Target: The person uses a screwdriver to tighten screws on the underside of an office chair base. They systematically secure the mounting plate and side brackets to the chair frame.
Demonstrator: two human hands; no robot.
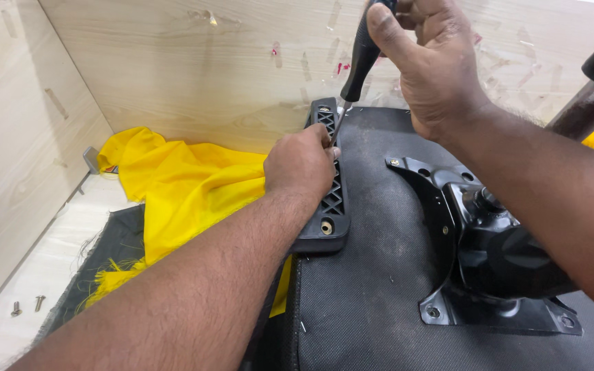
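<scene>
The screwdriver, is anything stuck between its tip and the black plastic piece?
Nothing visible blocks it. The screwdriver, gripped by the right hand, slants down to the black bracket. The left hand rests on that bracket, fingers beside the tip, which hide the exact contact spot.

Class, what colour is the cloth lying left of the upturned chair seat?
Bright yellow cloth, seen best in the head view, beside the left hand.
</scene>
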